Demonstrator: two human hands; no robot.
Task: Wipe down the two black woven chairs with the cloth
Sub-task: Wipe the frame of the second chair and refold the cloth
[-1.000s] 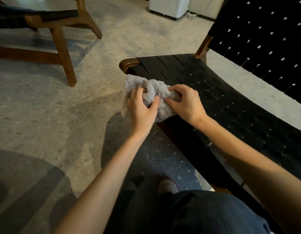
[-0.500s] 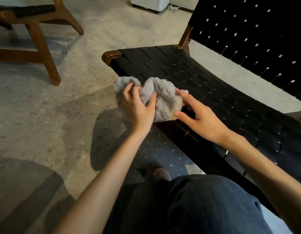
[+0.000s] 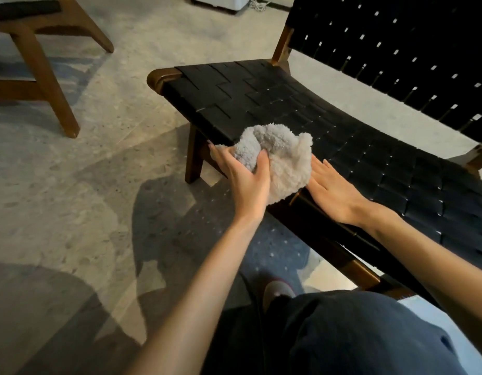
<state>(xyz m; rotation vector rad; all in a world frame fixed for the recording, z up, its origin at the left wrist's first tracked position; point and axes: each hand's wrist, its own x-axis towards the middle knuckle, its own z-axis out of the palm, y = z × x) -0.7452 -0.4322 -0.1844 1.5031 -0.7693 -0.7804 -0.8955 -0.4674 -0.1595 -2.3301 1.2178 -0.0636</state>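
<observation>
At the near edge of the chair seat (image 3: 261, 98), my left hand (image 3: 248, 182) squeezes the bunched cloth (image 3: 283, 158) to wipe, my right hand (image 3: 334, 193) lying flat beside it, fingers straight, maybe for support.

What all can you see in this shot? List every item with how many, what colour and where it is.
woven chair: one, black seat and back on a brown wood frame, right side, nearest
second chair: one, brown wood legs, dark seat, upper left, partly cut off
cloth: one, light grey, bunched at the woven chair's front seat edge
white appliance: one, white, top edge, mostly cut off
floor: one, grey speckled, under everything
shoe: one, grey, bottom centre
trousers: one pair, dark blue, bottom right
left hand: one, grips the cloth
right hand: one, flat on the seat beside the cloth
</observation>
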